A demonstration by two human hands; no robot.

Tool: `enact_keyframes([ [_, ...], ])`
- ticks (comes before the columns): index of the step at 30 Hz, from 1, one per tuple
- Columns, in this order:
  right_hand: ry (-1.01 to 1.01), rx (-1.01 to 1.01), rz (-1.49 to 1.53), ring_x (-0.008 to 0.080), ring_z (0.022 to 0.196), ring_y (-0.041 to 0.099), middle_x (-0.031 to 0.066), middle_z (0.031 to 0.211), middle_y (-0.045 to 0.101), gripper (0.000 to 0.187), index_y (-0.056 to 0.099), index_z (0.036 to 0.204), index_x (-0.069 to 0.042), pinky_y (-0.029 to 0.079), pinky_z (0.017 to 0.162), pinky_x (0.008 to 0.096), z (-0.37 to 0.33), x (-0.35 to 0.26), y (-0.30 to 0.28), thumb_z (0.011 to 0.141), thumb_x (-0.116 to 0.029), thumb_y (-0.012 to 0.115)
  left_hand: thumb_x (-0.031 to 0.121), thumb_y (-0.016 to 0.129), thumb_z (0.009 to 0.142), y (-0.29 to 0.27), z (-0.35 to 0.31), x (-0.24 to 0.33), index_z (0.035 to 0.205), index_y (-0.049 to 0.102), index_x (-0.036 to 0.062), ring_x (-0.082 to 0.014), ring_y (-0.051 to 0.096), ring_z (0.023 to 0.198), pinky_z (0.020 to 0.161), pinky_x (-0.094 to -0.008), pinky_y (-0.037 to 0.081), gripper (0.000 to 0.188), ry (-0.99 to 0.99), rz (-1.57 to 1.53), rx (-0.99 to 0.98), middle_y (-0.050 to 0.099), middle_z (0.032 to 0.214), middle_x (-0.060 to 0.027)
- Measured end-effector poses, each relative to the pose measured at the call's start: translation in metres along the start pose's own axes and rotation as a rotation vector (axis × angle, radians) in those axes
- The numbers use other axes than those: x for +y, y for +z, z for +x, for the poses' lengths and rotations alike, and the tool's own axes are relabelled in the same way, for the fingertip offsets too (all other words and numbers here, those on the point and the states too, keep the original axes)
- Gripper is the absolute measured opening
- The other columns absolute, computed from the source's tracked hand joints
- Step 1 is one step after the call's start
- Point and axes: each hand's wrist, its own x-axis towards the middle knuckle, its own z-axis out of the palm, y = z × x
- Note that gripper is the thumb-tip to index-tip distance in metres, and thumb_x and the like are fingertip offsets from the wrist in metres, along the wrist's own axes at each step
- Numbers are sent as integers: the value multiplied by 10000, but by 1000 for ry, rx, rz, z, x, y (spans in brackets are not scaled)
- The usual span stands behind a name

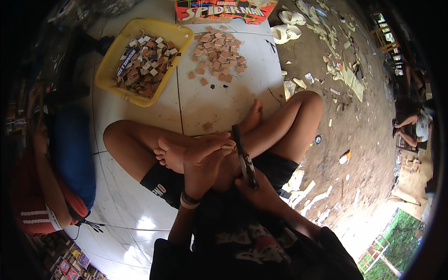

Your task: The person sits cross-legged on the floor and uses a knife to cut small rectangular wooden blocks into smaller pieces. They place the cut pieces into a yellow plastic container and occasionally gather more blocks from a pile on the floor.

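Note:
My left hand [201, 163] is closed, with a small tan piece [227, 147] pinched at its fingertips. Close beside that piece runs a long, narrow, dark tool [245, 158] with pale worn patches; its exact kind does not show. Around the tool's lower end my right hand [259, 190] is wrapped, in shadow. Whether tool and piece touch, I cannot tell. Both hands are above my crossed legs. Beyond my feet, a loose heap of small brown square pieces [219, 51] lies on the white tiled floor [140, 121]. One similar piece [207, 126] lies nearer my feet.
A yellow plastic basin [105, 79] holding many small brown and white squares stands at the far left. Behind the heap is a red printed box [224, 11]. Pale clogs [285, 33] and scraps lie on the dirt at right. Another person's arm [53, 191] is at left, beside a blue cushion-like shape [72, 158].

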Motion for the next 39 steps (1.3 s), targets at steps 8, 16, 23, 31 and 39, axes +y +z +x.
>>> enact_keyframes([
  [8,168,150,259,122,919,636,61,1053,639,468,476,1478,-28,524,827,297,0,-9,-16,1091,-235,639,128,794,931,-15,35,-59,1140,743,-20,-240,763,954,871,-349,586,260,-337,356,-124,781,1061,-146],
  [16,63,222,289,130,963,655,74,1094,650,477,468,1473,0,541,871,307,0,-6,-24,1093,-232,640,121,778,870,-15,60,-96,1130,724,43,-340,724,997,850,-443,576,277,-124,784,-103,730,1062,-161],
  [23,42,176,283,131,989,646,72,1071,658,434,508,1436,-13,532,872,319,4,-1,-24,1081,-217,651,101,774,837,-5,48,-135,942,672,62,-380,692,968,833,-517,551,152,-203,1128,-222,693,1003,-149],
  [31,18,198,-12,332,965,696,199,1023,663,489,490,1475,-36,529,868,416,-4,-27,-30,1023,-109,665,-5,746,864,-8,51,-76,1051,739,58,-294,740,890,797,-393,579,197,-49,620,-29,709,956,-115],
  [39,-82,163,-130,278,960,731,163,1007,717,539,469,1513,-33,544,871,409,-2,-38,-29,1010,-52,661,-36,755,907,8,48,5,1104,770,30,-203,758,850,793,-287,577,208,-17,505,33,755,1044,-90],
])
